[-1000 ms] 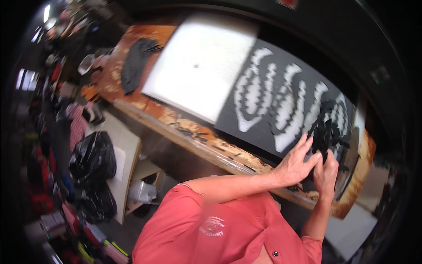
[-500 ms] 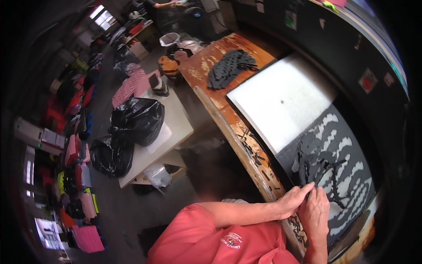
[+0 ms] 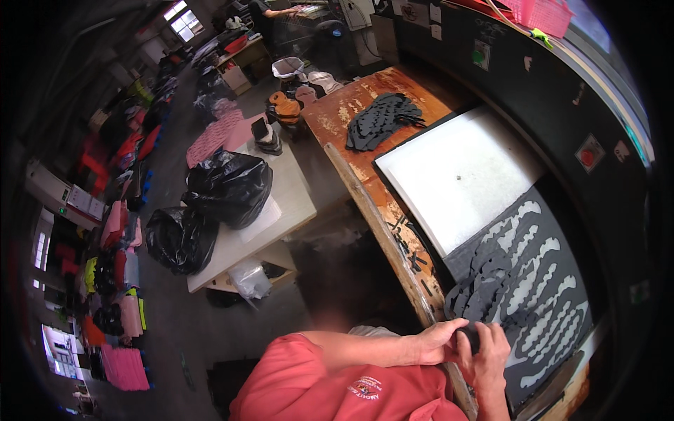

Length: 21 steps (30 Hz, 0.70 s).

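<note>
My left hand (image 3: 437,342) and my right hand (image 3: 486,356) are pressed together at the near edge of the wooden bench (image 3: 354,105). Both are closed on a small stack of dark cut pieces (image 3: 469,338). Just beyond them, a fanned row of grey cut pieces (image 3: 484,284) lies on a dark sheet (image 3: 554,330) full of pale wavy cut-out holes. A white board (image 3: 456,175) lies under the sheet and stretches away from me. At the bench's far end sits a loose pile of dark cut pieces (image 3: 382,119).
Dark scraps (image 3: 411,249) litter the bench's front edge. To the left, a low white table (image 3: 288,193) carries a black bag (image 3: 226,186), and another black bag (image 3: 177,238) sits beside it. Pink and red goods line the left wall. A person (image 3: 270,10) works far back.
The view has swung left and now shows much more of the room. My hands stay together on the dark pieces and now sit lower in the picture, close to my body.
</note>
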Each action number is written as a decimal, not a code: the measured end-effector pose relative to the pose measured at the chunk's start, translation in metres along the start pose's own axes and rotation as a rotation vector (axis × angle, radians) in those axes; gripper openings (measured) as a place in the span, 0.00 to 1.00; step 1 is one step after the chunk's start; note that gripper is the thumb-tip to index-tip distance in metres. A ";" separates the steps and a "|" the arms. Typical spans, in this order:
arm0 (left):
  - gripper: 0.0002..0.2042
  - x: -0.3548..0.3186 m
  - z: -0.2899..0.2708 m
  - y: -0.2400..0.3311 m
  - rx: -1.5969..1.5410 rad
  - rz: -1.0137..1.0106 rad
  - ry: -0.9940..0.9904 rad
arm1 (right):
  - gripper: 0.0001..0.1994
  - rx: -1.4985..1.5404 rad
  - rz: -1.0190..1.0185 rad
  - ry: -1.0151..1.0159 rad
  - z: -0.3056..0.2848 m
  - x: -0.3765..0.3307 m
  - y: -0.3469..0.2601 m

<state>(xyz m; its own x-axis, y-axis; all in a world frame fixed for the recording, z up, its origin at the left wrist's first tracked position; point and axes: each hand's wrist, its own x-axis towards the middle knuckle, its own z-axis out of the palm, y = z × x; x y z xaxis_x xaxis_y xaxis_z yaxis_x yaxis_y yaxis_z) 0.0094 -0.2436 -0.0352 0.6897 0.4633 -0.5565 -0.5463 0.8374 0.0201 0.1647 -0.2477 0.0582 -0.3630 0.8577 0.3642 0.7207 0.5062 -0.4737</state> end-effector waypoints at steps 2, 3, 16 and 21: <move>0.16 0.002 0.006 -0.003 -0.019 0.015 -0.015 | 0.14 0.007 -0.002 0.168 -0.003 -0.006 0.000; 0.16 0.002 0.009 -0.005 0.001 0.024 -0.080 | 0.13 0.009 0.014 0.216 -0.005 -0.009 0.000; 0.04 -0.035 0.029 0.025 0.430 0.175 -0.106 | 0.08 0.137 -0.106 0.290 0.010 0.007 -0.027; 0.07 -0.048 0.056 0.103 0.509 0.346 -0.270 | 0.08 0.183 -0.233 0.453 0.021 0.076 -0.047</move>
<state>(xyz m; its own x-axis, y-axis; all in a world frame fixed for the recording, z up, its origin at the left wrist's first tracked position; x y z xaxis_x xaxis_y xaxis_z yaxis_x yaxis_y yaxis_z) -0.0529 -0.1633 0.0403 0.6458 0.7307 -0.2216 -0.5109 0.6292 0.5858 0.0912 -0.2048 0.0914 -0.1808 0.6165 0.7663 0.5224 0.7204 -0.4562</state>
